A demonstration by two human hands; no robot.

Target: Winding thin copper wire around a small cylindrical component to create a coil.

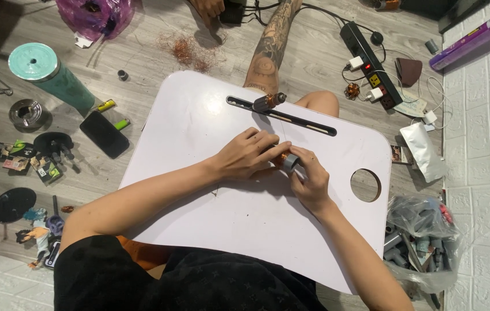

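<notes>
Seated on the floor, a person steadies a small copper-wound motor armature (284, 160) between both hands, left hand (250, 154) and right hand (311, 179) closed around it, braced low over the white lap table (199, 121).

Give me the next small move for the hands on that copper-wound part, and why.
Probably turn the small motor core slightly between the fingers. Both the left hand and right hand pinch it over the white lap table, and a thin wire seems to run up toward the second core in the slot.
</notes>
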